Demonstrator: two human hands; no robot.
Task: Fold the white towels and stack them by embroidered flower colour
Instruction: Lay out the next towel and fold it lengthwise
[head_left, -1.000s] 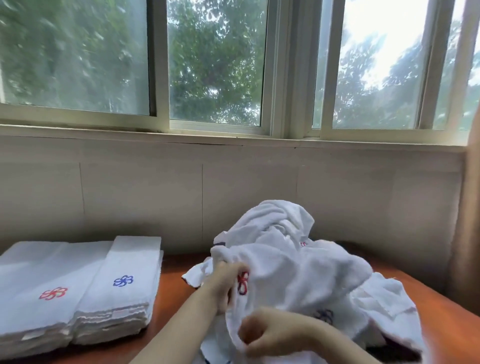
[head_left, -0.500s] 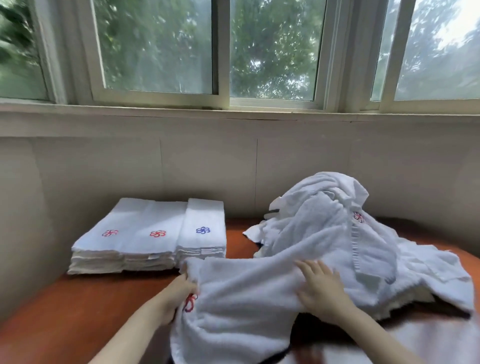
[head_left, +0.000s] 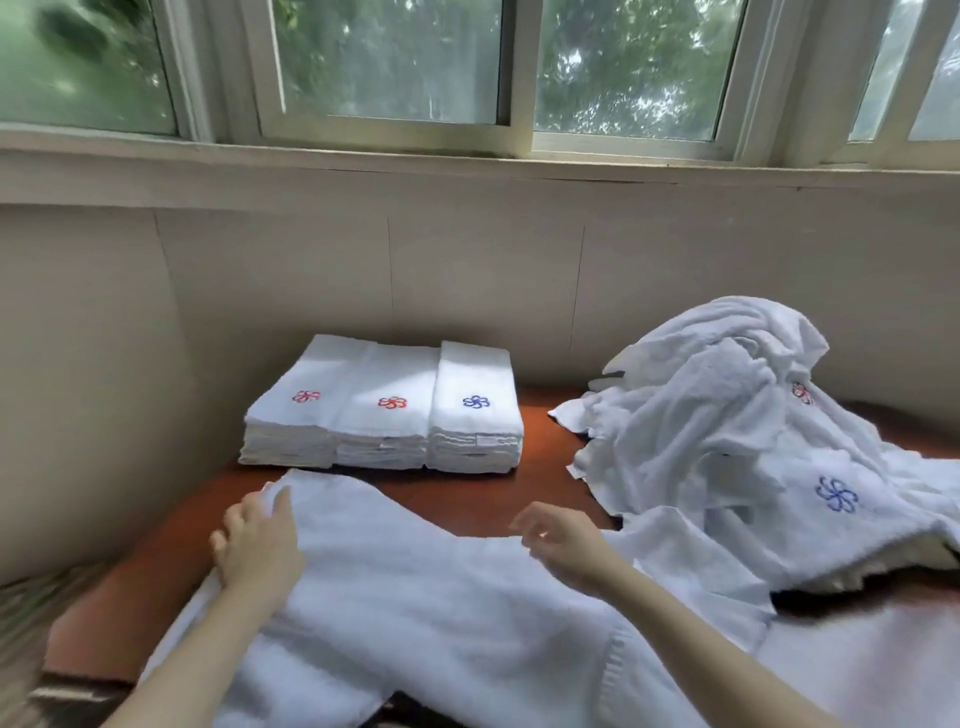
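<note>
Left hand (head_left: 257, 540) pinches the far-left corner of the white terry towel (head_left: 415, 597) spread flat in front of me. Right hand (head_left: 558, 540) hangs over its far edge about mid-length, fingers loosely curled; can't tell if it has any cloth.

Key geometry: the towel's long axis runs left-right across me, and the far edge slants nearer toward the right. The right end butts against the loose heap of unfolded white towels (head_left: 727, 441), maybe under it, so that side is crowded.

Past the far edge there's a strip of bare red-brown wooden tabletop (head_left: 467, 499). Behind it, against the wall, sit the left red-flower stack (head_left: 291, 415), middle red-flower stack (head_left: 387, 415) and blue-flower stack (head_left: 475, 415), side by side. They're near my left hand but not touching the towel.

My read: pull the right end clear of the heap first, or the fold drags it along. The open room is leftward and toward me. This towel's flower isn't showing, so target stack is undecided.
</note>
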